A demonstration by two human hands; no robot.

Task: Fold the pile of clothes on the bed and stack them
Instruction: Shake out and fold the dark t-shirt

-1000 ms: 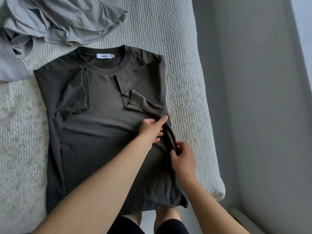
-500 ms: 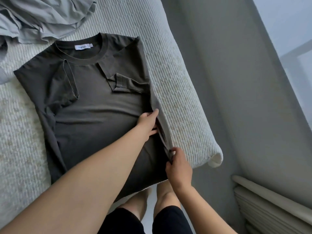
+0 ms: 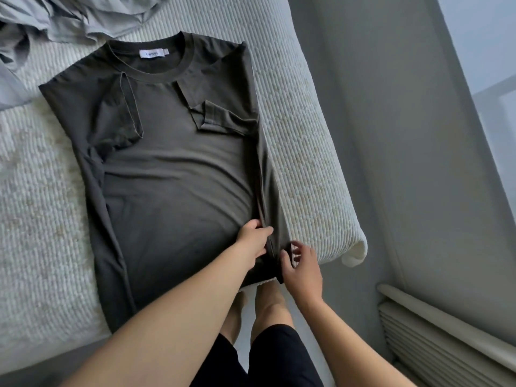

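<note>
Dark olive T-shirt spread flat on the white ribbed bed cover, collar away from the person, both sleeves folded inward, white neck label showing. Left hand resting on the shirt's right edge near the hem, fingers bent over a fold of cloth. Right hand just beside, thumb touching the hem corner, fingers spread and loose. Crumpled pale grey clothes at the far left of the bed. Radiator against the wall, lower right.
</note>
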